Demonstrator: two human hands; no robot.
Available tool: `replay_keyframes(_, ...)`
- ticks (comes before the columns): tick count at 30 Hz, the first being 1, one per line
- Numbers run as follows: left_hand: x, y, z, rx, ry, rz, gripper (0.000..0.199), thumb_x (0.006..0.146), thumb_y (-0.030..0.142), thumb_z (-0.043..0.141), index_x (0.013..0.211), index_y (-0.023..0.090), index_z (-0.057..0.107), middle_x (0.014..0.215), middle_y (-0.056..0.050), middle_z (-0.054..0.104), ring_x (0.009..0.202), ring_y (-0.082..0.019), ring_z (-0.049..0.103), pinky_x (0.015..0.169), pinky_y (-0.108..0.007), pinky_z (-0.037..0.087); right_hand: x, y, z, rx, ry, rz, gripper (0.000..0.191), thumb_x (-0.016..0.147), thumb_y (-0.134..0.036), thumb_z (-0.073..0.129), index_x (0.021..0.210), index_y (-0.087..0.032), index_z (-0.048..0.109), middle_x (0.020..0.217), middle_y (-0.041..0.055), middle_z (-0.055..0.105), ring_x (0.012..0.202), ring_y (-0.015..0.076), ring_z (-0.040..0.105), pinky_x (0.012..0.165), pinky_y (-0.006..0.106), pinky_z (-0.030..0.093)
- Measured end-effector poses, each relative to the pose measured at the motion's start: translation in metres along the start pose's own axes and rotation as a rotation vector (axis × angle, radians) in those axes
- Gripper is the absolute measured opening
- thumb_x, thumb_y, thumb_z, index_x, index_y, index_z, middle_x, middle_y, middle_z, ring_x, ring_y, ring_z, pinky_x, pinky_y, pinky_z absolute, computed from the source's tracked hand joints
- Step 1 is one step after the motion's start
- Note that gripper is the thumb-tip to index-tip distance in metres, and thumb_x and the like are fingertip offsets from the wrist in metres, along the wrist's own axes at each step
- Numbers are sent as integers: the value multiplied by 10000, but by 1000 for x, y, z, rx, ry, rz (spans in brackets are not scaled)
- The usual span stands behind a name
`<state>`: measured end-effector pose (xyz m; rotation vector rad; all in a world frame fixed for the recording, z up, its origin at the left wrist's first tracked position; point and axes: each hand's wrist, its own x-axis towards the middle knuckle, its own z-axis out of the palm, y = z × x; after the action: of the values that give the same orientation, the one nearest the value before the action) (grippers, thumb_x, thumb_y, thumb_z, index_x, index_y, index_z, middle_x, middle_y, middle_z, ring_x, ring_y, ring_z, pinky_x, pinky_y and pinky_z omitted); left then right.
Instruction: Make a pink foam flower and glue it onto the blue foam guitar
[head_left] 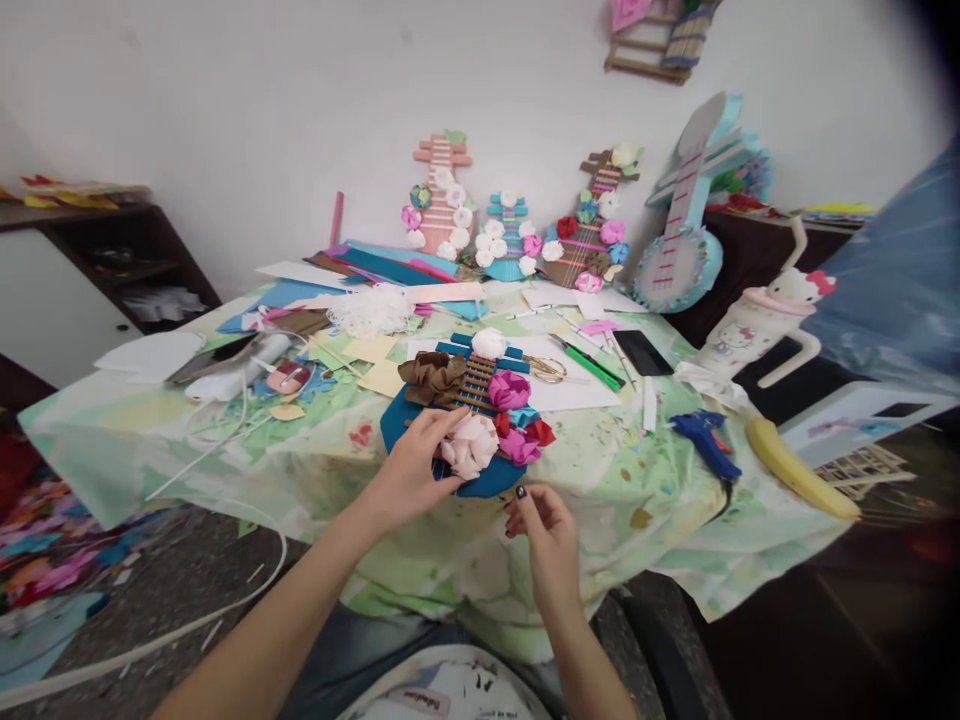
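Note:
A blue lute-shaped craft (396, 422) with paper flowers lies at the near edge of the table. My left hand (409, 468) has its fingers and thumb around a pale pink crumpled-paper flower (472, 447) on the craft's body. Just off the craft's lower right edge, my right hand (546, 525) is closed with thumb and fingertips together; anything between them is too small to make out. A brown paper flower (433, 378), a magenta flower (509, 389) and a white flower (489, 343) sit higher on the craft, with a red flower (538, 432) at its right side.
To the right lie a blue glue gun (706, 442), a banana (799, 468), a phone (643, 352) and a tumbler (754, 325). Behind the craft are scissors (549, 369) and a green cutter (592, 364). A power strip (236, 368) with cables is left. Similar crafts (506, 240) lean against the wall.

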<state>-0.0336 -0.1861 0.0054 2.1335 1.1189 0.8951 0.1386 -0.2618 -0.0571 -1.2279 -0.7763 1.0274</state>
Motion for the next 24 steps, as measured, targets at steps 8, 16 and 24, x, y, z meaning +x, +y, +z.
replay_keyframes(8,12,12,-3,274,-91,77,708,664,187,667,1328,157,424,1269,-140,384,1180,-284,436,990,-415,422,10,4,18,225,-135,173,454,663,-459,730,966,-178,539,705,-19,641,531,121,608,496,231,497)
replay_keyframes(16,20,12,-11,443,-224,151,763,662,233,653,1379,178,399,1275,-136,422,1161,-312,435,980,-452,410,6,10,29,278,-113,98,410,685,-380,723,995,-177,549,756,-6,666,521,116,611,516,240,512)
replay_keyframes(24,15,13,-12,384,-218,135,578,691,232,648,1251,169,519,1177,-122,484,1096,-259,500,951,-394,439,0,12,36,285,-104,66,383,702,-368,710,989,-175,545,811,14,680,557,120,622,562,254,534)
